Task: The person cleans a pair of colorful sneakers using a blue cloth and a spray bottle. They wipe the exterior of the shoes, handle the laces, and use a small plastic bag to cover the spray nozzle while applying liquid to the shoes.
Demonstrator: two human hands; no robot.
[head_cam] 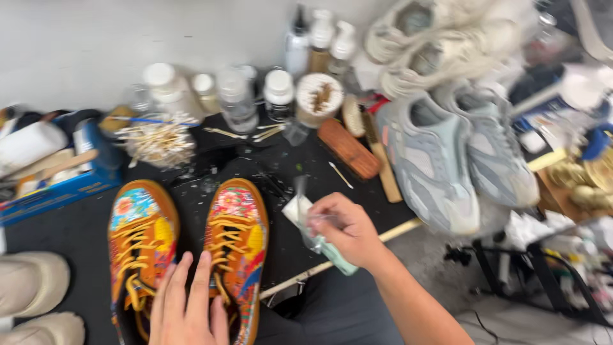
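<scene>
Two orange sneakers with floral panels and yellow laces stand side by side on a black table (76, 230). My left hand (188, 310) rests flat on the opening of the right sneaker (237, 236), fingers spread, beside the left sneaker (142, 239). My right hand (345, 231) is closed around a pale green and white cloth or wipe (332, 252) with some clear plastic, held just right of that sneaker. The picture is motion-blurred, so the held item is hard to identify.
Bottles and jars (236, 96), a cup of cotton swabs (158, 142), a wooden brush (348, 148) and a blue box (60, 188) crowd the table's back. Grey sneakers (447, 160) and cream sneakers (434, 45) sit at right. Beige shoes (32, 287) lie at lower left.
</scene>
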